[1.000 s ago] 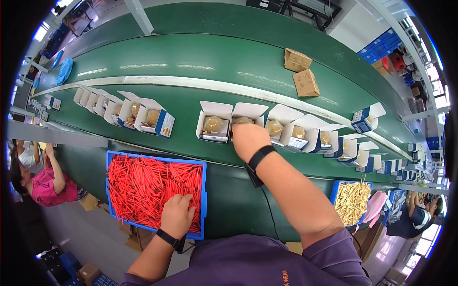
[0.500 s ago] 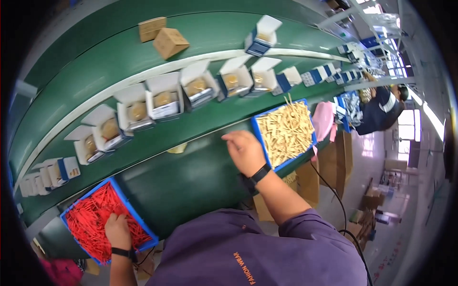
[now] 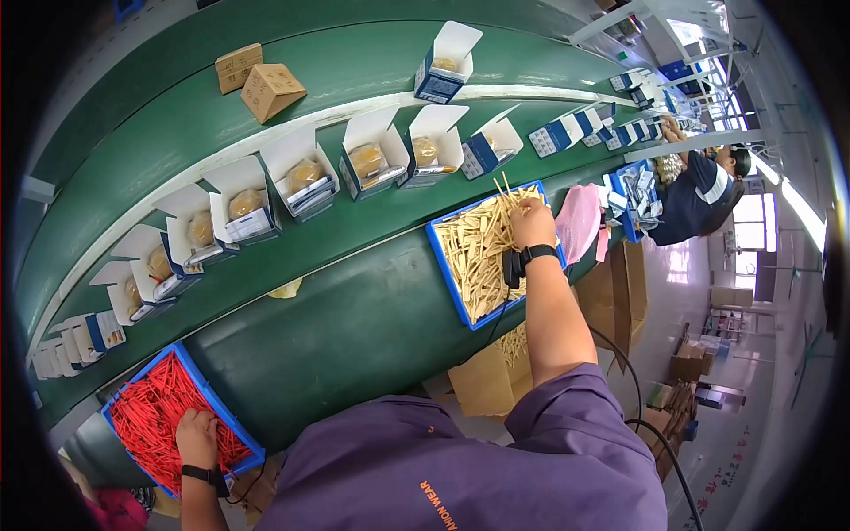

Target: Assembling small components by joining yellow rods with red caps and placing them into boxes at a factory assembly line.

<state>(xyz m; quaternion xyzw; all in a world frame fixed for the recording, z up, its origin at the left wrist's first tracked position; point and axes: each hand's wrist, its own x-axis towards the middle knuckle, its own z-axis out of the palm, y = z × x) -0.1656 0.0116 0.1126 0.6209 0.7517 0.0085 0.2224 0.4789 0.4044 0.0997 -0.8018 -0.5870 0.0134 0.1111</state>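
My left hand (image 3: 198, 437) has its fingers bent down into a heap of thin red sticks (image 3: 164, 389) in a blue tray (image 3: 200, 380) at the lower left. Whether it grips any of them is hidden by the hand. At the right, my right hand (image 3: 532, 224) is over the upper part of a second blue tray (image 3: 447, 274), its fingers curled and closed on pale wooden sticks (image 3: 478, 252). One or two sticks poke up beside its fingers. A black band is on each wrist.
Open white-and-blue boxes (image 3: 374, 155) with round tan items inside line the green conveyor (image 3: 292, 257) ahead. Two brown cardboard blocks (image 3: 273, 91) stand beyond. A pink cloth (image 3: 577, 221) lies right of the wooden sticks. A co-worker (image 3: 699, 195) is farther right. Black cables (image 3: 633, 380) hang nearby.
My right hand has moved right, from above the dark bench into the tray of wooden sticks, and its fingers have curled. My left hand stays in the red sticks. The view has shifted.
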